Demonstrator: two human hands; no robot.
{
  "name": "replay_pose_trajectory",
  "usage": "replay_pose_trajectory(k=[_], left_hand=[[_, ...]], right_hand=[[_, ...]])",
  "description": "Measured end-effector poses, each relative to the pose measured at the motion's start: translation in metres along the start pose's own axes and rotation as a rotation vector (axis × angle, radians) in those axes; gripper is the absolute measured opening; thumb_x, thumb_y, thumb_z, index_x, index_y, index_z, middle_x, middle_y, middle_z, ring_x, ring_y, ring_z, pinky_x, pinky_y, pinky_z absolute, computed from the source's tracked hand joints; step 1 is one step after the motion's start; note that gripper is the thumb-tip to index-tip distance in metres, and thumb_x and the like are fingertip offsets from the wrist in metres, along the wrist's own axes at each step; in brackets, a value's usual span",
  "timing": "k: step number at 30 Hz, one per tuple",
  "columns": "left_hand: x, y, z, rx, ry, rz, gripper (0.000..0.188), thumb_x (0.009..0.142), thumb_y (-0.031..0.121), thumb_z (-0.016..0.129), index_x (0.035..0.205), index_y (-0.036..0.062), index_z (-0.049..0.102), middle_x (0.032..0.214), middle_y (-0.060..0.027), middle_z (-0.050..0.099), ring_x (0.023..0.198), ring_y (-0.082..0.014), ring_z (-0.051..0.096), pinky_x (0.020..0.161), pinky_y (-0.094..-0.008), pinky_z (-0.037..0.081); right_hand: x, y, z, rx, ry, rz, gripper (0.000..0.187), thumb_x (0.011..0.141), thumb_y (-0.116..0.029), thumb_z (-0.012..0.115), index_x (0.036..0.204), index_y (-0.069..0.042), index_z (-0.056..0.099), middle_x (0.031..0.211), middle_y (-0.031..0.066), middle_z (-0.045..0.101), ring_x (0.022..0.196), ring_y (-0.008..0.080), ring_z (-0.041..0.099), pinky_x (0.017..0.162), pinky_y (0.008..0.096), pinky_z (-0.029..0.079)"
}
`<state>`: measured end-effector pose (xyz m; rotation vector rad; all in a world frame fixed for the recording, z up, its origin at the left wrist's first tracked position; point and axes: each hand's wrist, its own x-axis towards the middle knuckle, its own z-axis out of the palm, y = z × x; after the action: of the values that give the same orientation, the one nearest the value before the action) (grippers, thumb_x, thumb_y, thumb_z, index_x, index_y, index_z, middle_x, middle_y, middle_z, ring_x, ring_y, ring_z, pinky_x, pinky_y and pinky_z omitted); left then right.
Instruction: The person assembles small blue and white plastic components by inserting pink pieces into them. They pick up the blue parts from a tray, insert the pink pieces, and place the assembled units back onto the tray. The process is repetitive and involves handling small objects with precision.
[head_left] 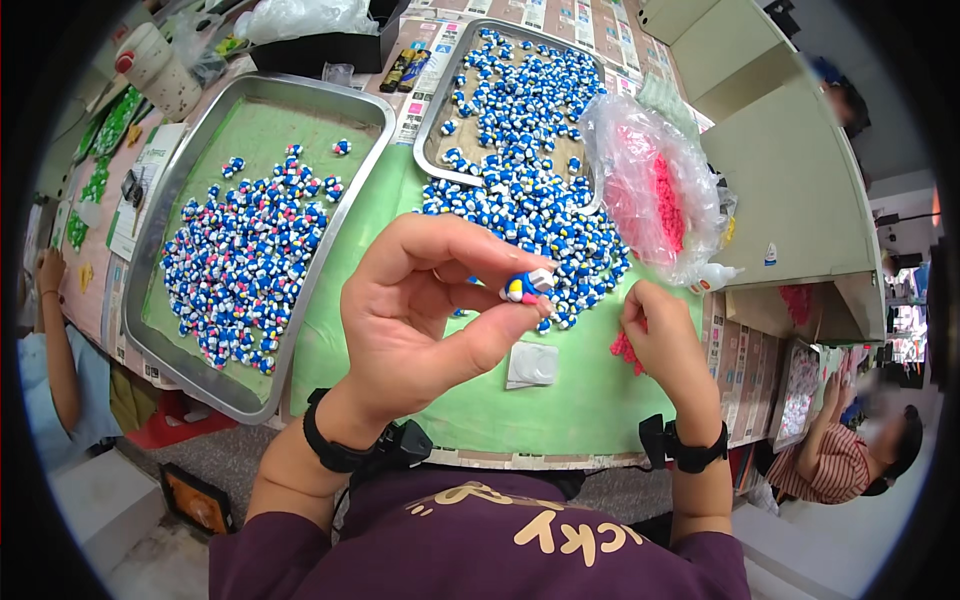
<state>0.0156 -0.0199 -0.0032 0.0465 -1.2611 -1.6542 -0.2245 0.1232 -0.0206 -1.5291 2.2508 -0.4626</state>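
My left hand (420, 310) is raised over the green mat. Its thumb and fingers pinch a small blue-and-white figurine (528, 287) with yellow and pink parts. My right hand (665, 335) rests lower on the right, fingers curled down at a little heap of pink pieces (627, 352). What its fingertips hold is hidden. Behind my left hand spreads a big pile of blue-and-white figurines (540, 225), spilling from a metal tray (425, 135). A small white square pad (533, 364) lies on the mat between my hands.
A second metal tray (262, 398) at the left holds many figurines with pink parts. A clear plastic bag of pink pieces (655, 190) stands at the right, by a white-tipped bottle (715, 275) and a pale cabinet (790, 190). Other people sit at both sides.
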Motion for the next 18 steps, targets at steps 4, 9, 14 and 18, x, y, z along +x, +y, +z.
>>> replay_pose_trajectory(k=[4, 9, 14, 18], left_hand=[[0.000, 0.008, 0.004, 0.073, -0.034, -0.007, 0.040, 0.077, -0.009, 0.071, 0.107, 0.0002, 0.047, 0.099, -0.0210, 0.061, 0.083, -0.0230, 0.066, 0.072, -0.0339, 0.059], [0.002, 0.018, 0.004, 0.239, -0.202, 0.148, 0.046, 0.072, -0.011, 0.076, 0.108, 0.0031, 0.051, 0.099, -0.0230, 0.064, 0.082, -0.0268, 0.069, 0.070, -0.0335, 0.059], [0.000, 0.022, 0.005, 0.239, -0.233, 0.164, 0.048, 0.070, -0.014, 0.075, 0.108, 0.0044, 0.051, 0.099, -0.0221, 0.064, 0.081, -0.0284, 0.070, 0.068, -0.0340, 0.059], [0.002, 0.021, 0.004, 0.248, -0.244, 0.160, 0.048, 0.071, -0.012, 0.076, 0.108, 0.0046, 0.050, 0.099, -0.0220, 0.064, 0.079, -0.0285, 0.069, 0.066, -0.0345, 0.059]], right_hand=[[-0.001, -0.003, -0.003, 0.066, -0.049, 0.071, 0.013, 0.076, 0.004, 0.058, 0.077, -0.005, 0.049, 0.068, 0.0081, 0.056, 0.069, 0.0295, 0.059, 0.074, 0.0404, 0.040], [0.000, -0.002, -0.001, -0.082, -0.021, -0.025, 0.013, 0.073, 0.005, 0.057, 0.078, -0.006, 0.051, 0.074, 0.0093, 0.058, 0.073, 0.0309, 0.059, 0.074, 0.0411, 0.040], [-0.001, -0.007, -0.004, -0.163, 0.001, -0.085, 0.015, 0.073, 0.005, 0.058, 0.080, -0.007, 0.051, 0.075, 0.0088, 0.057, 0.075, 0.0314, 0.057, 0.076, 0.0405, 0.038], [-0.001, -0.007, -0.004, -0.126, 0.013, -0.084, 0.016, 0.072, 0.005, 0.057, 0.080, -0.007, 0.051, 0.075, 0.0085, 0.056, 0.073, 0.0312, 0.056, 0.076, 0.0393, 0.037]])
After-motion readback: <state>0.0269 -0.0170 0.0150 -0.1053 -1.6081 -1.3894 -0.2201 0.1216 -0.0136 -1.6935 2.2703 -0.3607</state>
